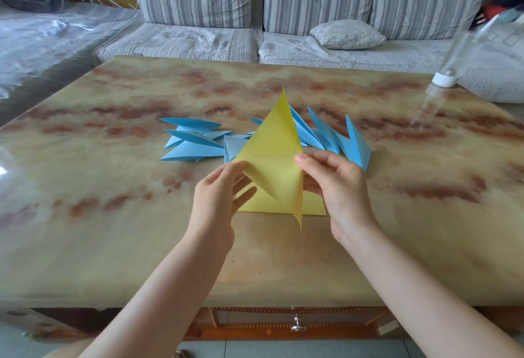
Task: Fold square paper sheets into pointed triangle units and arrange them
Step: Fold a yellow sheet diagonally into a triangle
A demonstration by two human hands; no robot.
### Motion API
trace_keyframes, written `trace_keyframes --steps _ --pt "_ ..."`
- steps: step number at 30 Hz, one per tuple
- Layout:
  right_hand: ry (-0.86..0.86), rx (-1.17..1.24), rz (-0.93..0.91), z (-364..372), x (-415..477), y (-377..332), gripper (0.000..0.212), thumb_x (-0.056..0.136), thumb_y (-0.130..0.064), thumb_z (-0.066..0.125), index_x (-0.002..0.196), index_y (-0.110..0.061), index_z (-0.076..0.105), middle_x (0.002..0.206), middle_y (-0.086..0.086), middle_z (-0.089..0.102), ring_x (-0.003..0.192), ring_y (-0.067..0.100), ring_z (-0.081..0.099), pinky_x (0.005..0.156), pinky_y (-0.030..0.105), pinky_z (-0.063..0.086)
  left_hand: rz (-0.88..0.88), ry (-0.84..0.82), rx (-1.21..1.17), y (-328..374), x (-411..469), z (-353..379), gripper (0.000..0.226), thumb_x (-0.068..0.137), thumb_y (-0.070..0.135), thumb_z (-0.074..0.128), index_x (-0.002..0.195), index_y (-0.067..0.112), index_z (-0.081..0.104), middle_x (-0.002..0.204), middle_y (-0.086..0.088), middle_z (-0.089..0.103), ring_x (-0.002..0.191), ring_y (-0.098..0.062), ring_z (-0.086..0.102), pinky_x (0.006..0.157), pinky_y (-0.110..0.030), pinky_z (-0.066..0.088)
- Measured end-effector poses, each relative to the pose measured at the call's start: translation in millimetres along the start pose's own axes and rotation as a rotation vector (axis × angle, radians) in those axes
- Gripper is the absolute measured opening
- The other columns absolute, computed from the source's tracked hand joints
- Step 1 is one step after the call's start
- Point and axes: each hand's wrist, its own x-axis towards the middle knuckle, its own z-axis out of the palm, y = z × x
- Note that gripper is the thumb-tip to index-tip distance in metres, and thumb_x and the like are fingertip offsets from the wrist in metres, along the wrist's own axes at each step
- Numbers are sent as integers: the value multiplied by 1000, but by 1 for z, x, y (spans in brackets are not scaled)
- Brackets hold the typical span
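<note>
A yellow paper sheet (273,156), partly folded into a tall pointed shape, is lifted above the marble table (113,244) with its tip pointing away from me. My left hand (221,196) pinches its left edge and my right hand (337,187) pinches its right edge. Beneath it more flat yellow paper (312,206) lies on the table. Behind, several blue pointed triangle units (195,142) lie in a loose group on the left, and more blue units (351,142) fan out on the right.
A clear plastic bottle with a white cap (442,80) stands blurred at the table's far right. A grey striped sofa (198,40) with a small cushion (347,34) runs behind the table. A drawer knob (297,325) shows below the front edge.
</note>
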Motion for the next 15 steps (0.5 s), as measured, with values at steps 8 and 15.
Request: trace_keyframes --steps 8,15 --pt "-296 -316 -57 -4 2 -11 12 80 1 71 72 -7 69 65 3 66 56 7 58 57 17 51 1368 -191 1076 28 8 -12 25 86 22 66 109 15 67 110 5 65 117 -18 49 111 -34 29" --pt "-498 -532 -101 -6 3 -12 6 79 -9 76 77 -13 73 68 -4 69 61 2 59 62 14 46 1226 -460 1363 24 23 -22 32 85 46 52 86 25 76 82 8 71 86 -10 62 109 -41 32"
